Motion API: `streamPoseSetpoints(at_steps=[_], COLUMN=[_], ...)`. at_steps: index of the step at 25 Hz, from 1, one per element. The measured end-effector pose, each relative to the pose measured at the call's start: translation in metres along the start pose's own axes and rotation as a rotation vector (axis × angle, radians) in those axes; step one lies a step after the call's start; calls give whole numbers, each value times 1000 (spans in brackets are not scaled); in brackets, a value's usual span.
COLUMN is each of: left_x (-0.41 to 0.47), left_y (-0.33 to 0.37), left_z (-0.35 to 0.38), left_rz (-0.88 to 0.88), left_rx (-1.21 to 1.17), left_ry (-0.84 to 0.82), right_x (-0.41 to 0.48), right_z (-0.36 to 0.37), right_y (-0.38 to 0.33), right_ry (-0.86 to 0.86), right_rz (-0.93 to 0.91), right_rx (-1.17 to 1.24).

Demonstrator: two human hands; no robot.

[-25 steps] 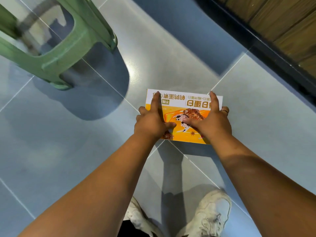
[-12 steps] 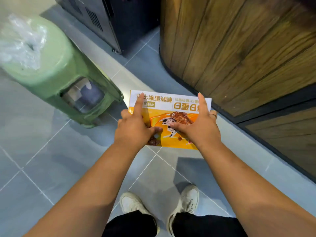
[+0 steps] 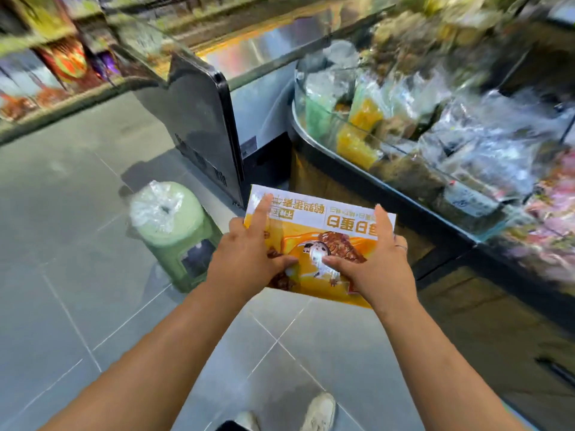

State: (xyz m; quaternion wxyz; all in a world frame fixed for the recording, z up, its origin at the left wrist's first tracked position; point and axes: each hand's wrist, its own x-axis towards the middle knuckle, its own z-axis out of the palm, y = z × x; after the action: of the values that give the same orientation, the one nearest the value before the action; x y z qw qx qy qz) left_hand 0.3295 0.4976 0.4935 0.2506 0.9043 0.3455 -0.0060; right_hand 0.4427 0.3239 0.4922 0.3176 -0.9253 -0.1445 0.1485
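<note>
Both hands grip an orange-and-white packet (image 3: pixel 323 231) in the air above the tiled floor (image 3: pixel 77 244). The left hand (image 3: pixel 249 253) clasps its left edge and the right hand (image 3: pixel 376 262) its right edge, thumbs pressed on the printed face, index fingers lying straight along it. A green stool (image 3: pixel 174 231) stands just left of the left hand. A glass-fronted counter (image 3: pixel 413 209) holding bagged goods (image 3: pixel 364 116) runs beyond and to the right of the right hand.

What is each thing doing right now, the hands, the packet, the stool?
Orange and white printed snack packet: held in the air, flat, print upside down.
Left hand: grips the packet's left side, thumb on top.
Right hand: grips its right side, thumb on top.
Green plastic stool: upright on the floor, clear plastic on its seat.
Glass display case: full of bagged goods.
</note>
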Motion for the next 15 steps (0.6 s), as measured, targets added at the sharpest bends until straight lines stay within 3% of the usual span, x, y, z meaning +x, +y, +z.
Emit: streamPoseSetpoints(at_steps=[6, 15], left_x=[-57, -152], left_y=[39, 135], left_z=[-62, -61], left_rz=[182, 513], left_rx=[-35, -5], left_ry=[49, -79], right_x=[-75, -214], right_z=[-74, -169], right_y=[-28, 25], right_ry=[149, 372], right_rz=[5, 277], right_rx=[2, -19])
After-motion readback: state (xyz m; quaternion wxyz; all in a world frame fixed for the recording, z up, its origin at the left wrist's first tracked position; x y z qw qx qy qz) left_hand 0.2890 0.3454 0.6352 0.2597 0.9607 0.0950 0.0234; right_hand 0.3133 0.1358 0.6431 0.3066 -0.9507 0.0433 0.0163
